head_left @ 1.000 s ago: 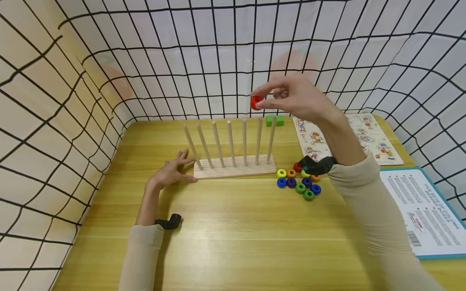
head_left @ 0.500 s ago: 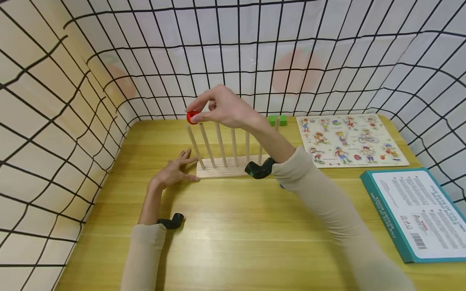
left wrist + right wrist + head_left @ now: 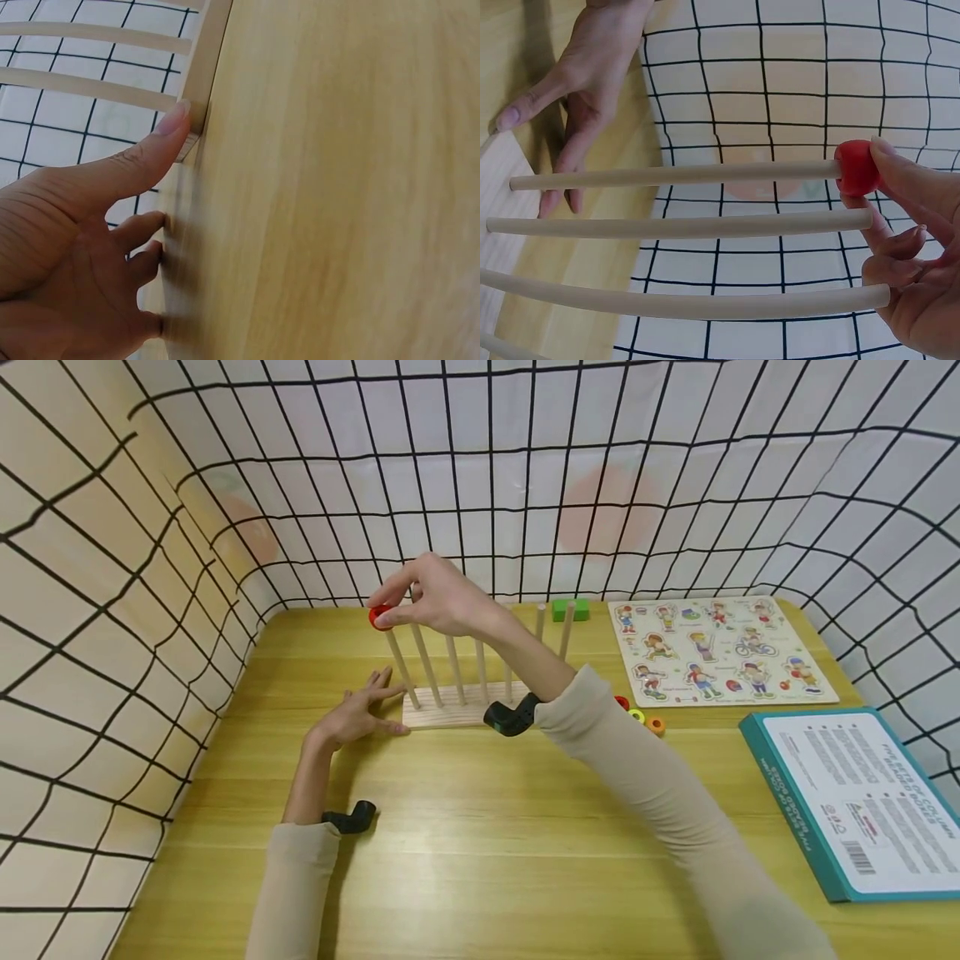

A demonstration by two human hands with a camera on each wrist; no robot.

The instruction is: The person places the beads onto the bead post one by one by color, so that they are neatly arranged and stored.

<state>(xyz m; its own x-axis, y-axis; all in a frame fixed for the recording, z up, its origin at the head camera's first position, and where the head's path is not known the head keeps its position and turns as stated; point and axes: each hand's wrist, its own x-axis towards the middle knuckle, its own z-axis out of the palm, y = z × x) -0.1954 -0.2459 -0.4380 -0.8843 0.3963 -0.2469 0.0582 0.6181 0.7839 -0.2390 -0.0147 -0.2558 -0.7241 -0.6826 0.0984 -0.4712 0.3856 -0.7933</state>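
Observation:
My right hand (image 3: 442,597) pinches a red bead (image 3: 857,167) between thumb and fingers. The bead sits at the tip of the leftmost wooden peg (image 3: 675,176), touching it; how far the peg enters it is hidden. Several upright pegs stand in a row on a pale wooden base (image 3: 442,714), some partly covered by my right forearm. At the base's left end, my left hand (image 3: 352,717) lies with fingers spread. Its thumb touches the front corner, as the left wrist view shows near the base edge (image 3: 206,64), and its other fingertips reach down to the table.
Several coloured beads, including an orange bead (image 3: 656,726), lie right of the base, mostly behind my right sleeve. A green block (image 3: 570,610) sits at the back. A picture puzzle board (image 3: 723,652) and a teal box (image 3: 862,802) are at right. Black netting (image 3: 491,485) surrounds the table.
My right hand has carried the red bead leftward across the pegs, then lowered it onto the leftmost peg's tip. My left hand has stayed at the base's end.

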